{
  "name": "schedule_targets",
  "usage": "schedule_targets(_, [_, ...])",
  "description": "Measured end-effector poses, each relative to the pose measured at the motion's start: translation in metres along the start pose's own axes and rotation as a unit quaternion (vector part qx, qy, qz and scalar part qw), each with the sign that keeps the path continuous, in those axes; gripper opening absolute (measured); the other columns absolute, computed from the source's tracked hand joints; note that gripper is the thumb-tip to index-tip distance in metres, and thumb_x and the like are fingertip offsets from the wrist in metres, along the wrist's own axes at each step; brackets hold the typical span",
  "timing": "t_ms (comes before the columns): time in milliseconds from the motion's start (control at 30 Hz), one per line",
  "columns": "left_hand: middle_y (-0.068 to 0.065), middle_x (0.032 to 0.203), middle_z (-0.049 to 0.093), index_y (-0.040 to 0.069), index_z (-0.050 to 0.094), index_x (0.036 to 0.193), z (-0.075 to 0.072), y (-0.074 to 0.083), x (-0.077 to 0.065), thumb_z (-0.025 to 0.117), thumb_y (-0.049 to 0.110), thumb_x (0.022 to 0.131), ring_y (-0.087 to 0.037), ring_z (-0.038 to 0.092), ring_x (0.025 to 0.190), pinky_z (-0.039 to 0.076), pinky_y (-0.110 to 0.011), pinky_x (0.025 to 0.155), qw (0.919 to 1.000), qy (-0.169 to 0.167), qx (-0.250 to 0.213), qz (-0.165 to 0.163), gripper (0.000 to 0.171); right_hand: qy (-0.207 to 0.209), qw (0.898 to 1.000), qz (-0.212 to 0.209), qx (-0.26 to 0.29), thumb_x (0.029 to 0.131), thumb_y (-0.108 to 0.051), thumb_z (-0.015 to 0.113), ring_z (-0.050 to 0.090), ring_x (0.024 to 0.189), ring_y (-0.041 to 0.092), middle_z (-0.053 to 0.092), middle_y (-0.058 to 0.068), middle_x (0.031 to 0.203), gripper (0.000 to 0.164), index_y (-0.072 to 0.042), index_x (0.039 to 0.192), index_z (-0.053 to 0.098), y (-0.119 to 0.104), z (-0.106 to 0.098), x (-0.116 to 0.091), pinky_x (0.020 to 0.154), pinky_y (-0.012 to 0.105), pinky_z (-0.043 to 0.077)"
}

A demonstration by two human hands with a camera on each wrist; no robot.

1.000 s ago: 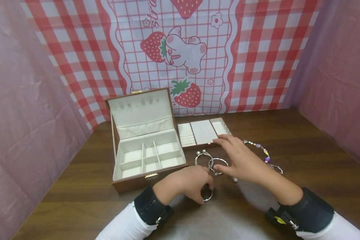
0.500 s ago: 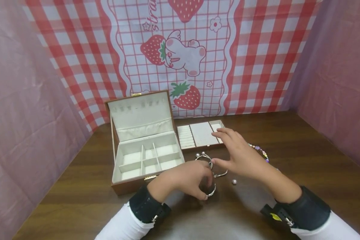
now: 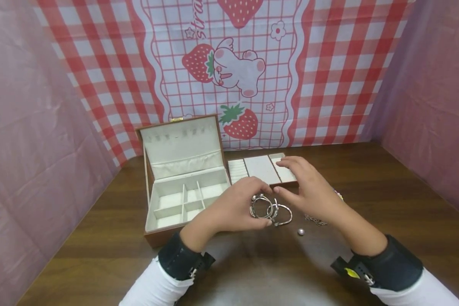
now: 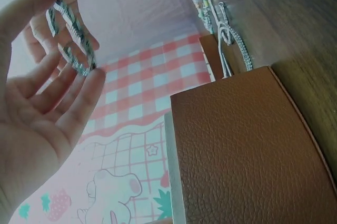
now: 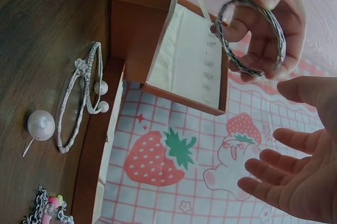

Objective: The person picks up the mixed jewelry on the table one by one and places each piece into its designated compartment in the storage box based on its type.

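My left hand (image 3: 237, 206) pinches a silver twisted bangle (image 5: 280, 42) with a gap in its ring, raised over the table between thumb and fingertips. My right hand (image 3: 310, 191) is held just to the right with its fingers spread and nothing in them; in the right wrist view its thumb comes close to the bangle. Below lie a pearl-tipped bracelet (image 5: 98, 71) and a silver jointed bangle (image 5: 66, 116), overlapping each other. A single pearl on a thin pin (image 3: 301, 232) lies nearer the front. A silver chain (image 3: 315, 220) is partly hidden under my right hand.
An open brown jewelry box (image 3: 149, 238) with cream compartments stands on the left. Behind the hands lies its shallow tray (image 3: 260, 168) with ring rolls. Colorful beads (image 4: 197, 0) lie to the right. A strawberry-print checked cloth (image 3: 237, 63) hangs at the back.
My left hand has lifted the twisted bangle from the table's front area and moved it up and away toward the other bracelets. My right hand stays spread beside it, shifting only slightly.
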State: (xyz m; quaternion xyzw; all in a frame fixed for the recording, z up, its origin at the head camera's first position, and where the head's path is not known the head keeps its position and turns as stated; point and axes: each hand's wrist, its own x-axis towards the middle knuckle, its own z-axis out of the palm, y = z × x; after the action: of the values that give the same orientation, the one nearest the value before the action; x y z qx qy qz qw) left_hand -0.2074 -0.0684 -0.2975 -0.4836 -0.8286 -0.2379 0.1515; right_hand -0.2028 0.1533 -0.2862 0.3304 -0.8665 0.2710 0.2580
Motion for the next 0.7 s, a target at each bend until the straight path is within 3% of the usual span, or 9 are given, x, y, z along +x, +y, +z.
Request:
schedule_targets(100, [-0.006,0.111,0.061,0.004,0.058,0.118,-0.002,0.000,0.000,0.087,0.030,0.069,-0.018,0.054,0.103,0.045,-0.029,0.092,0.9981,0.056,0.018,-0.015,0.062,0.011,1.000,0.008,0.022,0.079,-0.010,0.079,0.054,0.114,0.034,0.056,0.020,0.125,0.051,0.004,0.122,0.056,0.001,-0.002,0.000,0.092,0.052,0.048])
schedule_targets(200, [-0.007,0.111,0.062,0.003,0.056,0.120,-0.002,-0.001,0.000,0.087,0.029,0.068,-0.019,0.054,0.103,0.044,-0.030,0.092,0.9921,0.112,0.047,-0.029,0.065,0.002,0.997,0.042,0.070,0.082,-0.010,0.078,0.060,0.107,0.031,0.059,0.018,0.121,0.045,0.004,0.121,0.058,-0.001,-0.002,-0.001,0.087,0.048,0.053])
schedule_targets(300, [-0.007,0.110,0.062,0.004,0.055,0.119,-0.003,0.000,0.000,0.085,0.029,0.068,-0.020,0.054,0.104,0.044,-0.031,0.094,0.9839,0.160,0.072,-0.033,0.064,-0.026,0.984,0.101,0.144,0.086,-0.011,0.075,0.065,0.103,0.029,0.062,0.015,0.117,0.041,0.002,0.121,0.059,-0.004,-0.001,-0.001,0.085,0.041,0.055])
schedule_targets(433, [-0.006,0.107,0.062,0.004,0.055,0.117,-0.003,0.003,0.001,0.084,0.029,0.070,-0.021,0.054,0.104,0.043,-0.031,0.094,0.9724,0.210,0.099,-0.021,0.061,-0.062,0.949,0.170,0.260,0.090,-0.013,0.071,0.067,0.098,0.023,0.066,0.015,0.112,0.037,0.004,0.120,0.060,-0.008,0.003,-0.001,0.082,0.029,0.056])
schedule_targets(600, [-0.008,0.106,0.062,0.003,0.056,0.114,-0.003,0.008,0.002,0.083,0.029,0.070,-0.024,0.055,0.103,0.044,-0.032,0.094,0.9601,0.248,0.130,0.000,0.058,-0.082,0.891,0.216,0.390,0.092,-0.010,0.067,0.070,0.086,0.023,0.070,0.017,0.098,0.032,0.011,0.114,0.059,-0.013,0.008,-0.001,0.078,0.033,0.057])
schedule_targets(633, [-0.008,0.106,0.062,0.003,0.056,0.113,-0.003,0.009,0.002,0.083,0.029,0.070,-0.024,0.055,0.102,0.044,-0.033,0.093,0.9586,0.251,0.135,0.002,0.058,-0.081,0.883,0.220,0.406,0.093,-0.009,0.067,0.071,0.084,0.023,0.070,0.017,0.096,0.030,0.012,0.113,0.059,-0.013,0.009,-0.002,0.078,0.035,0.058])
schedule_targets(700, [-0.008,0.106,0.062,0.003,0.056,0.113,-0.003,0.010,0.002,0.084,0.029,0.070,-0.024,0.055,0.102,0.044,-0.033,0.093,0.9566,0.254,0.142,0.002,0.057,-0.077,0.880,0.216,0.416,0.093,-0.008,0.065,0.071,0.082,0.022,0.071,0.016,0.092,0.027,0.013,0.110,0.060,-0.014,0.010,-0.003,0.078,0.039,0.058])
